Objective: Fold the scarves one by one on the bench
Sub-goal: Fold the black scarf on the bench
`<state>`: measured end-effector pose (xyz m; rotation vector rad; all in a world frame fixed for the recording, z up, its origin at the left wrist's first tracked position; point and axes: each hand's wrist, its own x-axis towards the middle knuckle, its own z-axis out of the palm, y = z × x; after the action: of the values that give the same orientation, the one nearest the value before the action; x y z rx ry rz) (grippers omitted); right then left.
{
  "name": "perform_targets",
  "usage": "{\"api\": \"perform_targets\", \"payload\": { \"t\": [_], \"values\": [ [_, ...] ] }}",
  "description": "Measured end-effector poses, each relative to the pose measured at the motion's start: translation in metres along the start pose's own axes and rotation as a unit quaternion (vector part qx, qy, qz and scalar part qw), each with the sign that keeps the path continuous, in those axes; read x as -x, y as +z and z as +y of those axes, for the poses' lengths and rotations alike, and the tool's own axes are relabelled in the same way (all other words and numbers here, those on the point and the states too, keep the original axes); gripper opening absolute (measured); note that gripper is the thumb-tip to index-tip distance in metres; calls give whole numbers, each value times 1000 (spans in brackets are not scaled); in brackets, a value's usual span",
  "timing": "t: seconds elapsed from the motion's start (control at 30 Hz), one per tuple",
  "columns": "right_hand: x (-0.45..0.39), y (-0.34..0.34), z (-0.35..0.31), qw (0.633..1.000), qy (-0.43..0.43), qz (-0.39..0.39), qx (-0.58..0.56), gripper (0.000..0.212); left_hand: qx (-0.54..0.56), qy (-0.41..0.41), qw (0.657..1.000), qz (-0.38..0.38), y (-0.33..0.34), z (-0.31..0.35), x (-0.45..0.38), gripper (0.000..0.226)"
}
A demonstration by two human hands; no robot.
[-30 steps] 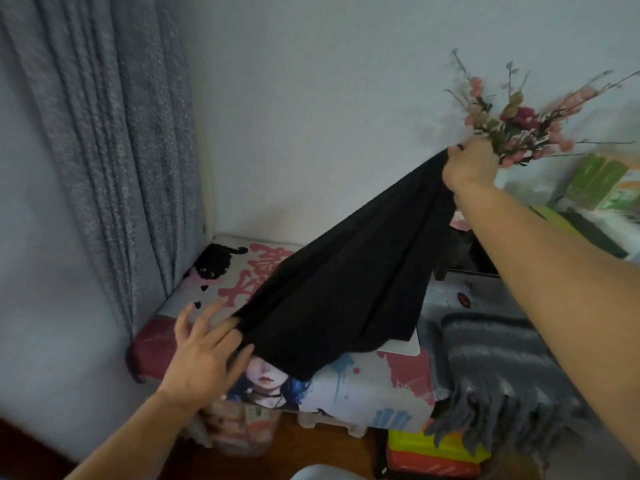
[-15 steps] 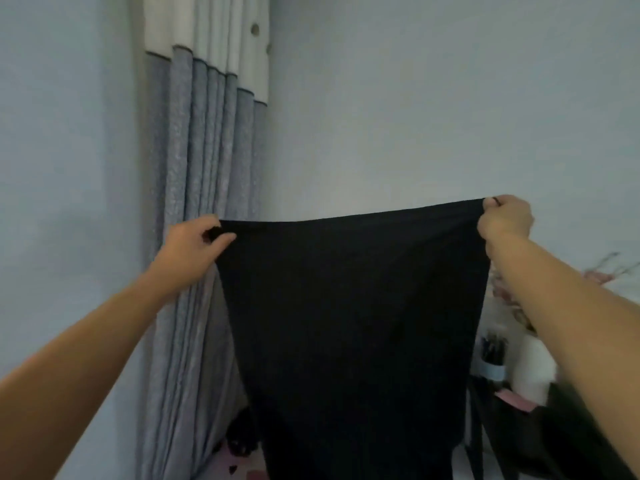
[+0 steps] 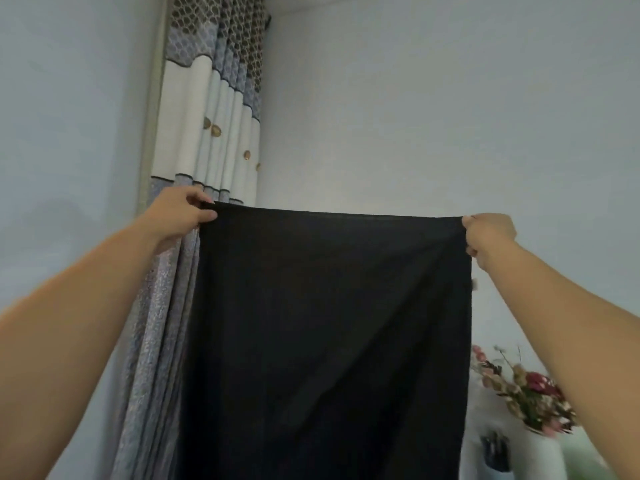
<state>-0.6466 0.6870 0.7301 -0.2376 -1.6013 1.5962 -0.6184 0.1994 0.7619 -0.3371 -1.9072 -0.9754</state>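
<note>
Black scarf is up in the air in front of me, spread flat, top edge running roughly 9 to 3 o'clock, rest hanging straight down toward 6. My left hand pinches the top-left corner, thumb and fingers curled onto the hem; my right hand grips the top-right corner in a closed fist.

To do this step well, I reckon: keep the top edge taut and level, let the cloth hang free of twist, then bring the two corners together so the side edges line up — only then lower it. Slack in the hem now likely means a crooked fold.

Can't see the bench — the scarf blocks everything below, and its lower end runs off frame at 6. Whether it's one layer or doubled I can't tell; cloth is too dark. Curtain behind at 10 o'clock, blurred flowers at 4.
</note>
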Motion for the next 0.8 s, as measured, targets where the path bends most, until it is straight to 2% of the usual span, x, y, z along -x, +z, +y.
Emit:
{"api": "perform_targets", "payload": {
  "t": [0.1, 0.17, 0.23, 0.3, 0.37, 0.4, 0.47, 0.53, 0.63, 0.73, 0.8],
  "values": [
    [-3, 8, -2, 999, -41, 22, 6, 31, 64, -10, 995, 76, -2, -4, -10, 37],
    [1, 11, -14, 997, -59, 46, 8, 27, 44, -10, 993, 109, -3, 1, -19, 36],
    [-2, 15, -25, 997, -52, 42, 25, 20, 24, -10, 995, 96, -3, 8, -28, 39],
    [0, 18, -29, 999, -18, -25, 31, 14, -129, -16, 990, 56, -4, 11, -33, 52],
    [-1, 20, -21, 996, 19, -72, 49, 16, -306, -13, 952, -10, 3, 6, -28, 59],
    [-2, 22, -14, 996, 18, -55, 65, 13, -355, -8, 934, -34, 10, 0, -23, 55],
    [1, 26, 4, 996, 10, -21, 92, 5, -408, 15, 911, -51, 25, -13, -7, 31],
    [4, 27, 21, 996, 23, -32, 74, 4, -414, 7, 909, -43, 37, -23, 4, 12],
    [-3, 30, 43, 995, 63, -60, 47, 11, -365, -37, 930, -20, 47, -37, 1, 3],
    [-8, 30, 55, 992, 100, -80, -21, 15, -283, -110, 953, -13, 59, -49, -12, 24],
    [-11, 35, 63, 988, 96, -92, -80, 25, -269, -136, 953, -35, 68, -55, -19, 32]
  ]
}}
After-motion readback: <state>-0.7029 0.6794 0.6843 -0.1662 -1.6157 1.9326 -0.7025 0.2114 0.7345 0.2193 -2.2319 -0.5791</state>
